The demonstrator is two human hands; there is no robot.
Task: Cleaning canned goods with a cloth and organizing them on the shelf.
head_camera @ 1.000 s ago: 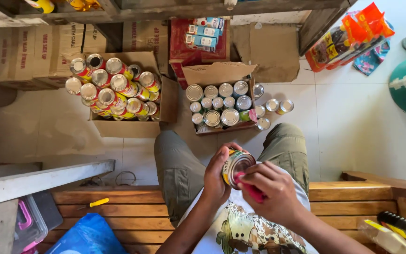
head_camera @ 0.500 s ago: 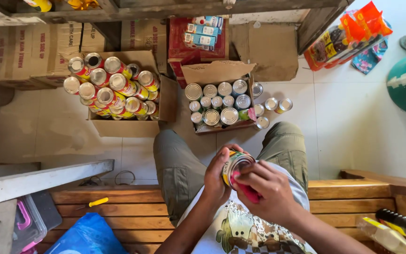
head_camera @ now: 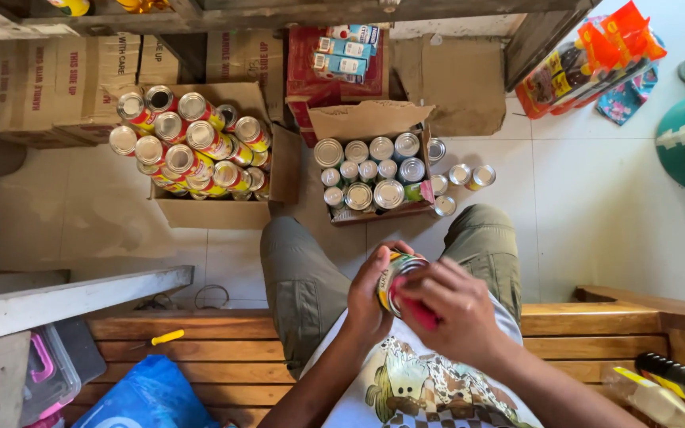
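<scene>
Low in the middle of the frame, the left hand (head_camera: 368, 297) is wrapped around a small tin can (head_camera: 396, 279), fingers curled about its side so the can lies tilted with its round end turned toward the right hand (head_camera: 457, 309). The right hand is closed on a red marker (head_camera: 420, 313), whose tip end rests against the end of the can; thumb and fingers pinch it tight. Both hands sit over the person's lap, above olive-green trousers (head_camera: 303, 273) and a printed white shirt (head_camera: 418, 388).

Above the hands, in the centre of the frame, a small open cardboard box (head_camera: 370, 123) stands on the pale tiled floor (head_camera: 596, 190) and holds upright cans with silver tops (head_camera: 374, 170); a few loose cans (head_camera: 471, 175) stand just beside it to the right. In the upper left an open, larger cardboard box (head_camera: 208, 212) is heaped with cans lying in a pile (head_camera: 188, 150). A red carton (head_camera: 334, 51) sits at top centre, and orange packets (head_camera: 588, 59) lie in the upper right.

The person sits on a wooden slatted bench (head_camera: 231, 349) across the bottom; a yellow marker (head_camera: 166, 338) lies on it at lower left, near a blue bag (head_camera: 148, 396)
</scene>
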